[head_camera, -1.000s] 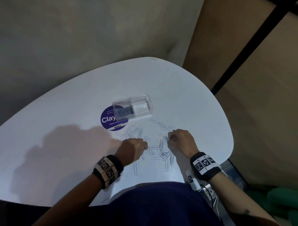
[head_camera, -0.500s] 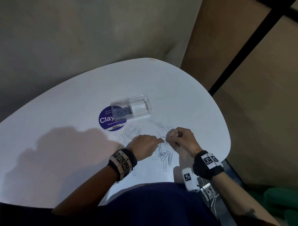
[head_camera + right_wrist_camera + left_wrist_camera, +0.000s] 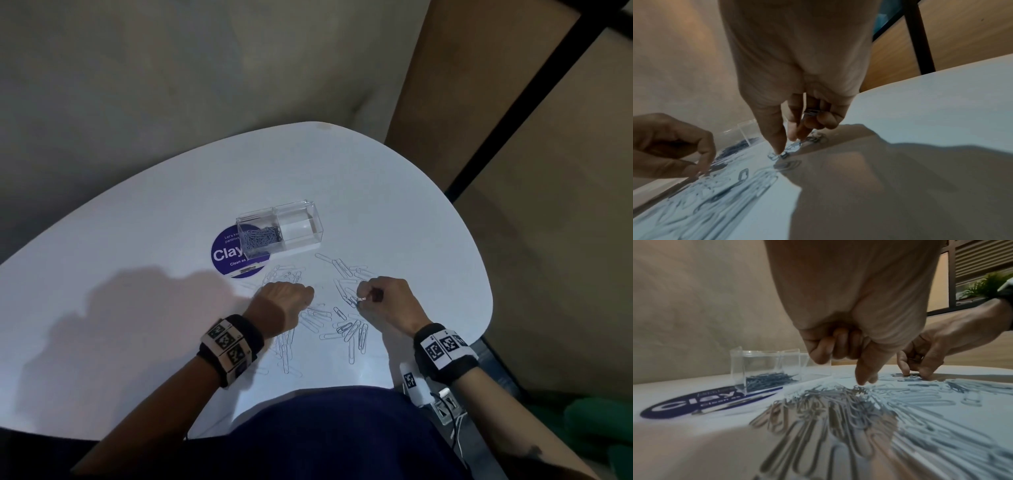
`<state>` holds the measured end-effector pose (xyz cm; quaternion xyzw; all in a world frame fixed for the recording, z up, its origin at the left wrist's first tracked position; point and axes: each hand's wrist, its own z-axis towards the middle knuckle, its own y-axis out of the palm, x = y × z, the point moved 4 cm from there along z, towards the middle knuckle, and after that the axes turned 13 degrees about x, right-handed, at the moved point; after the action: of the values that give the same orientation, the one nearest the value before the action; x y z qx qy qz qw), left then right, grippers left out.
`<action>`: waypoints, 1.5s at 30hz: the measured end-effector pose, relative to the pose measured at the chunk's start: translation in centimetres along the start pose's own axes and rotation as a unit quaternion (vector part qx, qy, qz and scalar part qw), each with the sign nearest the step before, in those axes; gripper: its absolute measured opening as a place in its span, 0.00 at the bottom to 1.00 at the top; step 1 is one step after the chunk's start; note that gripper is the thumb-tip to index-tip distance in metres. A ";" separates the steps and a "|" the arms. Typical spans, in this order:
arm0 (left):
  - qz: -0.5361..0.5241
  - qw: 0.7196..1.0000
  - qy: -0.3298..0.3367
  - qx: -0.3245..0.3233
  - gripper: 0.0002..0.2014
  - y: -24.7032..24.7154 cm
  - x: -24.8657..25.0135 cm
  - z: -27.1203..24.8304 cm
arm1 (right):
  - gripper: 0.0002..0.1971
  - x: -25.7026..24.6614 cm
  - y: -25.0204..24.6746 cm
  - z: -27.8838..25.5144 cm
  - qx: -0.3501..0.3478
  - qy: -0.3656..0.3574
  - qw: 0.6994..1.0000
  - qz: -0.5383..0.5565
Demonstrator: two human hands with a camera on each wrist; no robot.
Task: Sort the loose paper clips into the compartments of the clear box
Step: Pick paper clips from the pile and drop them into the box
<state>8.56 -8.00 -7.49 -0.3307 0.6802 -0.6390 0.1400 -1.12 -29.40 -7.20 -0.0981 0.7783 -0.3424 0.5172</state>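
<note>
Right hand pinching small paper clips, left hand curled w/ thumb down on loose clips across surface; clear box w/ one compartment part-filled, other empty, most left.

Left hand knuckles up, wrist low; outer fingers curled into palm, index and thumb pointing down, tips together. Whether they pinch anything: can't tell. Right hand also knuckles up, thumb and index reaching down, tips close together; small paper clips clamped under the curled middle and ring fingers. Both forearms bare, marker bands on wrists.
</note>
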 end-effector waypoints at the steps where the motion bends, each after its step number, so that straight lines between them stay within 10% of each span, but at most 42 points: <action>1: 0.006 1.000 -0.007 0.002 0.13 -0.2 -0.2 -0.1 | 0.09 -0.2 0.0 -0.1 0.001 -0.014 1.000 -0.026; 11: -0.014 0.997 0.072 0.039 0.11 0.4 4.5 1.4 | 0.16 -0.3 0.1 0.2 0.021 -0.086 0.992 -0.093; 29: -0.009 0.999 0.005 0.042 0.07 1.5 4.1 1.7 | 0.11 1.8 -2.6 0.2 0.055 0.174 0.932 0.313; 34: -0.032 0.998 -0.048 0.005 0.04 1.3 4.0 2.0 | 0.08 1.7 -2.7 0.1 0.070 0.075 0.993 0.052; 39: -0.053 0.998 -0.038 -0.015 0.05 1.4 4.2 1.8 | 0.16 -0.3 -0.5 -1.0 0.051 -0.098 0.992 -0.055; 45: -0.174 0.982 -0.072 -0.001 0.11 1.2 3.6 1.0 | 0.12 -1.1 1.6 -0.4 0.008 -0.119 0.986 -0.119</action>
<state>6.11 -11.07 -7.99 -0.4897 0.6012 -0.6271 0.0750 -0.68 -27.42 -7.30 -0.2255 0.6913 -0.3939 0.5622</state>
